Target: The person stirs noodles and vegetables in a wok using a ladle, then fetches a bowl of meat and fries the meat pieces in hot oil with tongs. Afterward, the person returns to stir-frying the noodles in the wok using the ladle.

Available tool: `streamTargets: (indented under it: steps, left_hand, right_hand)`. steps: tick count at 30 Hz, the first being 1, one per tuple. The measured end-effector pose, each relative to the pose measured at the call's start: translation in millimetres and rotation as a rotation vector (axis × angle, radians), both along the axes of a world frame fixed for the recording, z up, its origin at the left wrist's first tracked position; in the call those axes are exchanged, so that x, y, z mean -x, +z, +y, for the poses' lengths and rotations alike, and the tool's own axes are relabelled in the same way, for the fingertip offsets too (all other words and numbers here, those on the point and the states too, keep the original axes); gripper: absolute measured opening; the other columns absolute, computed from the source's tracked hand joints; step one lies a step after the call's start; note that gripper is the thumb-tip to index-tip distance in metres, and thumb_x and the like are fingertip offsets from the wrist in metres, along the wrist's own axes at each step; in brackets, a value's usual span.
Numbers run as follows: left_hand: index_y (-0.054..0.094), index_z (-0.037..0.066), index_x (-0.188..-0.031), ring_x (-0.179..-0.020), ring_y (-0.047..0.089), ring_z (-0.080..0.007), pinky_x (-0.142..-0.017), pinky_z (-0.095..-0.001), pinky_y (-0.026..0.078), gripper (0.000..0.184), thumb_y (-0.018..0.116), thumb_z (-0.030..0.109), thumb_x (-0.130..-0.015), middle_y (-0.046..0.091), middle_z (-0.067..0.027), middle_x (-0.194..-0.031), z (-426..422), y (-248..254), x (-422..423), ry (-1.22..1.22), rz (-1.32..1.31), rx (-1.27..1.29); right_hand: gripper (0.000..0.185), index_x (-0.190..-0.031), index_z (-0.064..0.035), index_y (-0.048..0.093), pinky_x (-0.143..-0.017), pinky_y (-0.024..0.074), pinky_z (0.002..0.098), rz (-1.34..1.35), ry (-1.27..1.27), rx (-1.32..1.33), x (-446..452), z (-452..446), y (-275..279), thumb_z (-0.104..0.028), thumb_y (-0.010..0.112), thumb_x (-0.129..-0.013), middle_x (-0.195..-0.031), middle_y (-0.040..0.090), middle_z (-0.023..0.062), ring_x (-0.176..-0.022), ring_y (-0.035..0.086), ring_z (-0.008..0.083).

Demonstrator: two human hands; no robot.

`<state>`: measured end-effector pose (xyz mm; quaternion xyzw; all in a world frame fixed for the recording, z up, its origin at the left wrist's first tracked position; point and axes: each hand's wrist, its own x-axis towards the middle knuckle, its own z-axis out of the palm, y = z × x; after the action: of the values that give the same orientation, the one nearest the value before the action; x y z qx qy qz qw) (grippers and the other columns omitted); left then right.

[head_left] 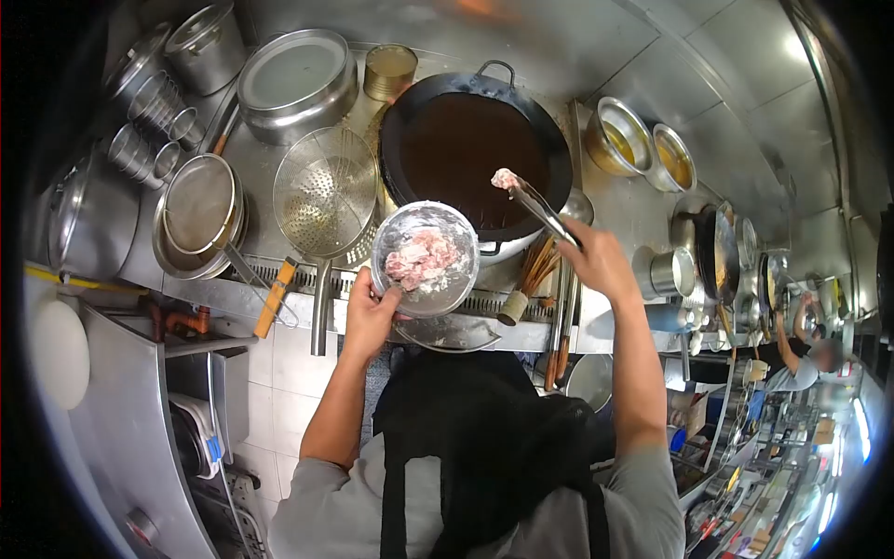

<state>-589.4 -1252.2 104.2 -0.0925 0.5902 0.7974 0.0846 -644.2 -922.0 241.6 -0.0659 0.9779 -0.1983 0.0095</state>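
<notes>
My left hand (370,315) grips the rim of a bowl (451,298), fingers closed on its lower left edge. Pink raw meat pieces (421,261) dusted with white powder lie in that bowl. In my right hand (601,262) is a pair of metal tongs (545,213), closed on one floured meat piece (504,178). That piece hangs above the dark brown liquid (466,140) in a large black wok (399,140). The bowl is in front of the wok's near rim.
Left of the wok lie a perforated strainer ladle (326,191) and a fine mesh sieve (199,205). A bamboo brush (531,279) and long-handled ladle (576,207) are at right. Two metal bowls of yellow liquid (618,140) stand beyond. Another person (798,368) is at far right.
</notes>
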Motion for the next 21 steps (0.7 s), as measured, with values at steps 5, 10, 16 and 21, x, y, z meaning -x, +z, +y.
streamTargets:
  steps: [5,10,16,21]
  left_hand:
    - [0.051,0.002,-0.116,-0.081,0.069,-0.0161,-0.060,-0.0275,0.062,0.022,0.058,0.001,-0.095,0.064,-0.0094,-0.103,-9.1,2.7,-20.6,0.100,-0.009,0.009]
    - [0.051,0.001,-0.116,-0.081,0.069,-0.0171,-0.061,-0.0286,0.062,0.022,0.056,-0.001,-0.094,0.063,-0.0101,-0.103,-23.2,6.8,-47.0,0.163,-0.039,0.069]
    - [0.051,0.001,-0.117,-0.085,0.070,-0.0189,-0.062,-0.0313,0.064,0.024,0.056,-0.001,-0.094,0.065,-0.0120,-0.108,-30.4,14.0,-58.9,0.280,0.002,-0.063]
    - [0.051,0.002,-0.110,-0.081,0.067,-0.0156,-0.058,-0.0297,0.062,0.017,0.057,0.002,-0.095,0.062,-0.0077,-0.095,-37.3,-10.1,-48.7,0.218,0.113,0.185]
  right_hand:
    - [0.038,-0.123,-0.0056,0.063,-0.092,0.0539,0.0527,-0.154,0.019,-0.360,106.2,6.8,-76.9,-0.028,0.067,-0.093,-0.107,0.071,0.0246,-0.103,0.068,0.0450]
    - [0.048,-0.124,-0.0018,0.057,-0.095,0.0541,0.0515,-0.140,-0.089,-0.379,139.4,-16.9,-61.2,-0.035,0.069,-0.092,-0.113,0.069,0.0283,-0.108,0.067,0.0462]
    - [0.051,-0.129,-0.0004,0.056,-0.089,0.0527,0.0510,0.164,0.002,-0.169,49.5,-23.5,17.5,-0.031,0.069,-0.090,-0.101,0.071,0.0266,-0.101,0.067,0.0447]
    - [0.048,-0.130,-0.0061,0.060,-0.081,0.0522,0.0473,-0.092,0.380,-0.020,-36.0,-63.1,65.6,-0.026,0.072,-0.088,-0.097,0.071,0.0240,-0.097,0.068,0.0422]
